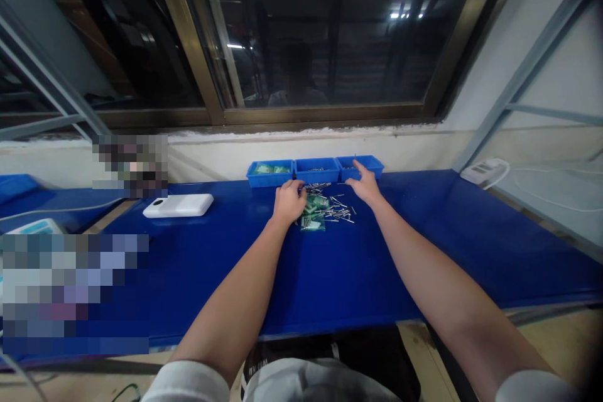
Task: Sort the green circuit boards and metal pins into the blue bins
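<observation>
Pins [332,208] and green packets [313,215] lie heaped on the blue worktop [414,251] below three blue trays [315,171], the left hand [288,201] curled at their edge, its grip's contents hidden, the right hand [365,185] open wide.

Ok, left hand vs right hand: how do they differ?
The left hand is curled, knuckles up, at the edge of the pins; the right hand is open, fingers extended. The left sits by the green packets; the right is nearer the right bin. Both are bare, over the blue bench.

Factory workshop, blue workbench [339,276], blue parts trays [316,171]
</observation>
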### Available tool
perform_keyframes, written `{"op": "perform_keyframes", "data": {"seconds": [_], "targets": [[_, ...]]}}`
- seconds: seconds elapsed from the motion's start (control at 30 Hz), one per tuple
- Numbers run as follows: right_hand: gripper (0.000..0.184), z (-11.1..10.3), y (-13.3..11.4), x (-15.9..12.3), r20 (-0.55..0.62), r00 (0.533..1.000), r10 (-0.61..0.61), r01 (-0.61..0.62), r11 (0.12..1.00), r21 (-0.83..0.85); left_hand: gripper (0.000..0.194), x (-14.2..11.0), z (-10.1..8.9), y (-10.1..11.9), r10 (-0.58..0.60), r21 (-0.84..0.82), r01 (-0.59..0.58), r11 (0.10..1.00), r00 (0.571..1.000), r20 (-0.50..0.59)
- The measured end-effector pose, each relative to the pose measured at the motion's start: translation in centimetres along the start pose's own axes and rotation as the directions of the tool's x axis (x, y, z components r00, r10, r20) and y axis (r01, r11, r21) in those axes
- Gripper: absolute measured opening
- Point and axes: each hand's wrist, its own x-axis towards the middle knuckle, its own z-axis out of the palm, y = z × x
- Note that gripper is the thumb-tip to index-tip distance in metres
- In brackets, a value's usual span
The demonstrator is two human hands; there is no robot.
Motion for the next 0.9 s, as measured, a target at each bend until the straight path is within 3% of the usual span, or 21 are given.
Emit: {"op": "perform_keyframes", "data": {"seconds": [0.13, 0.27, 0.47, 0.57, 0.67, 0.77, 0.9], "targets": [[0.066, -0.3, -1.2, -0.3, -0.041, 0.997, 0.072, -0.071, 0.997, 0.045, 0.024, 0.0, 0.1, -0.1, 0.002, -0.007, -0.002, 1.000, 1.000, -0.007], [0.066, -0.4, -2.6, -0.4, -0.006, 0.999, 0.033, -0.033, 0.997, -0.076, 0.025, 0.1, 0.3, -0.2, -0.024, -0.010, 0.024, 1.000, 1.000, 0.007], [0.076, -0.3, -2.5, -0.8, 0.037, 0.994, 0.105, -0.094, 0.970, -0.225, 0.034, 0.1, 0.2, -0.1, -0.078, 0.040, 0.074, 0.996, 0.992, 0.101], [0.065, 0.3, -2.8, -1.9, 0.016, 0.999, 0.033, -0.028, 0.967, -0.251, 0.049, -0.1, 0.1, 0.2, -0.069, 0.061, 0.058, 0.996, 0.980, 0.188], [0.057, 1.2, -3.4, -3.0, 0.154, 0.987, -0.041, 0.080, 0.964, -0.255, 0.059, -0.3, 0.1, 0.5, -0.048, 0.082, 0.026, 0.996, 0.960, 0.277], [0.046, 2.1, -3.5, -3.5, 0.273, 0.961, -0.042, 0.118, 0.956, -0.269, 0.065, -0.4, 0.2, 0.7, -0.050, 0.119, 0.008, 0.993, 0.936, 0.349], [0.027, 2.6, -3.1, -3.2, 0.273, 0.959, -0.080, 0.153, 0.954, -0.257, 0.069, -0.3, 0.6, 0.6, -0.035, 0.146, -0.022, 0.989, 0.925, 0.378]]}}
